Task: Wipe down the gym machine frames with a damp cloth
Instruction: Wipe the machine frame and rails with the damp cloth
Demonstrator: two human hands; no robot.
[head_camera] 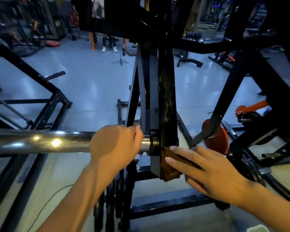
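Observation:
A black machine arm [167, 97] runs down the middle of the view, with wet streaks on its face. At its lower end my right hand [208, 171] presses a folded brown cloth [169, 166] flat against the arm with straight fingers. A chrome bar [40, 141] sticks out to the left from that arm. My left hand [115, 144] grips the bar close to its collar, fingers curled over the top.
Black frame tubes [224, 101] cross on the right and a second black frame [54, 92] stands on the left. A red weight plate [219, 139] hangs at the right. A person's legs [109, 46] and a tripod [120, 59] stand on the shiny grey floor beyond.

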